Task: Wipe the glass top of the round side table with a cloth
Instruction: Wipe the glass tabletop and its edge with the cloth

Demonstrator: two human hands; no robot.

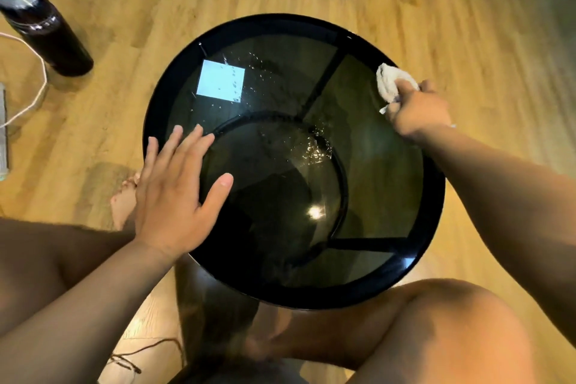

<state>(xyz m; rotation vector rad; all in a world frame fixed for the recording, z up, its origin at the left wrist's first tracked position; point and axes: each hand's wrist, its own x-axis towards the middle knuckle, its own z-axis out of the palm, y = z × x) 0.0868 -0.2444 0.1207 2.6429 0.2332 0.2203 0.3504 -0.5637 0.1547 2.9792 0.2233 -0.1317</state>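
The round side table (174,93) has a black rim and a dark glass top (374,165) with water droplets scattered near its middle and far left. A bunched white cloth (391,81) rests on the glass at the far right rim, with my right hand (417,112) shut on it. My left hand (177,193) lies flat on the near left edge of the table, fingers spread, holding nothing.
A dark bottle (46,31) stands on the wooden floor at the far left, next to a white cable (37,87). My bare knees flank the table at the bottom, and a foot (123,199) sits on the floor by its left side.
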